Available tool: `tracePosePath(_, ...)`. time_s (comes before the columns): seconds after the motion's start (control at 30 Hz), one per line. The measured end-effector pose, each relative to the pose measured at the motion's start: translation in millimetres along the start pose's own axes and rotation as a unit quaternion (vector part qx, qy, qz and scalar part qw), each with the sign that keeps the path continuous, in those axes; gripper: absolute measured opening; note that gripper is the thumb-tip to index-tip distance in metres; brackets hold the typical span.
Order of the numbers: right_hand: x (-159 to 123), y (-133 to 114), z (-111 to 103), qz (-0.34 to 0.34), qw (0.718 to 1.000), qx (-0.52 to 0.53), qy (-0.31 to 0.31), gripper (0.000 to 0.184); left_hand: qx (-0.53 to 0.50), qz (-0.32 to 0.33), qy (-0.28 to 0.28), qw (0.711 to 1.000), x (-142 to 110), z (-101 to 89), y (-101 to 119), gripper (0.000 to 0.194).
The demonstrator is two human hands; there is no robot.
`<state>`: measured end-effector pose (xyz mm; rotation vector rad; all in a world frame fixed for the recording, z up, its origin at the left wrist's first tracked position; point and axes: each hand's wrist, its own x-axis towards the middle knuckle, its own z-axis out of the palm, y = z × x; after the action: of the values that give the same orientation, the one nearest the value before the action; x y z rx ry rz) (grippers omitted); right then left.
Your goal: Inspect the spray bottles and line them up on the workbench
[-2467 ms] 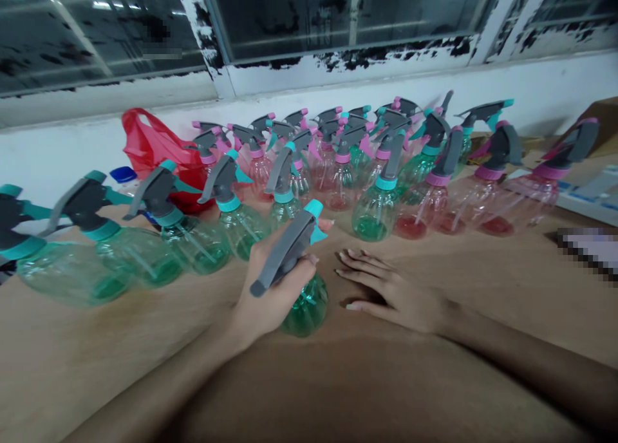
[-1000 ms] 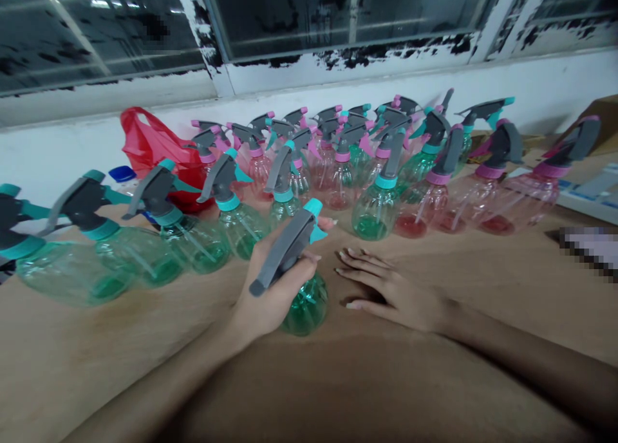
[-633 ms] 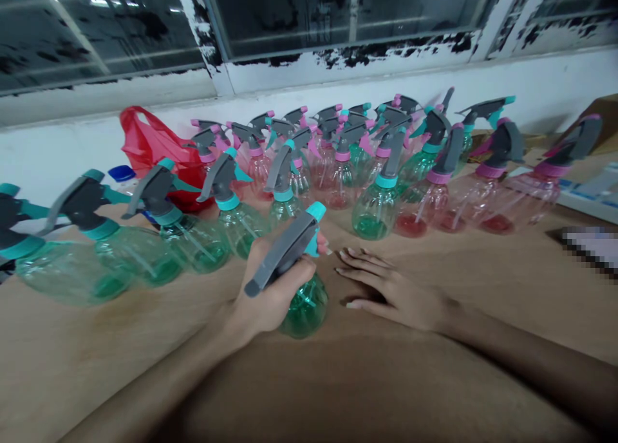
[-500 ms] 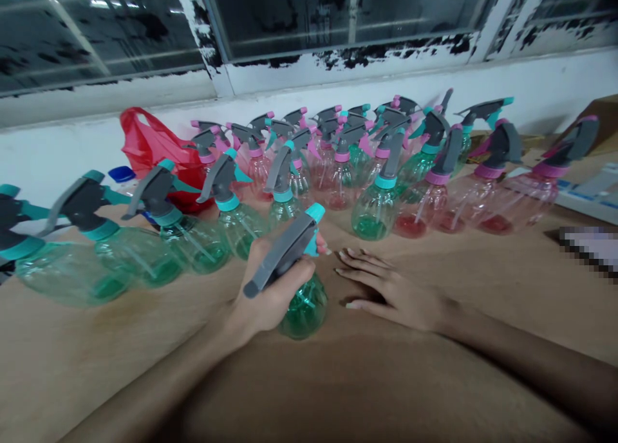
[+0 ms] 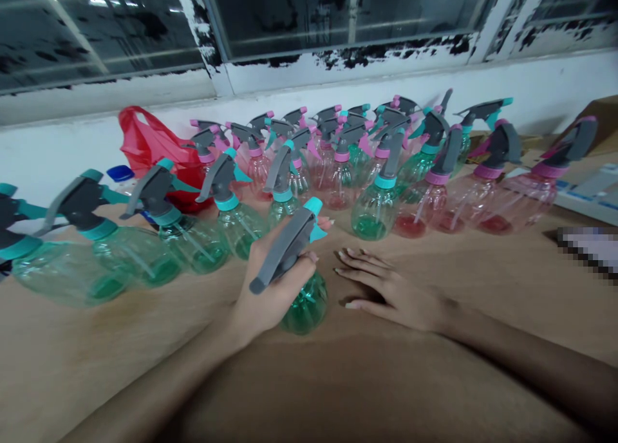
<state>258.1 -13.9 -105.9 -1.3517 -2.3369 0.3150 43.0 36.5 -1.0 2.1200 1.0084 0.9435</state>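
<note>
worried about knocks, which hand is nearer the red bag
Left. The left hand, around a green bottle, is in front and right of the red bag; the right hand, on the table, is farther right.

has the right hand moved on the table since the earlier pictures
No. The right hand lies palm down in the same place relative to the green spray bottle standing just beyond it.
</note>
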Motion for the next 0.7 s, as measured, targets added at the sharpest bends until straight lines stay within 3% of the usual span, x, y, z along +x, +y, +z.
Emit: tracePosePath(0.7,0.5,0.6,-0.2,-0.004,1.0,-0.009,-0.008,0.057,0.006,0.003,0.001,1.0,0.2,-0.9,3.3,0.01)
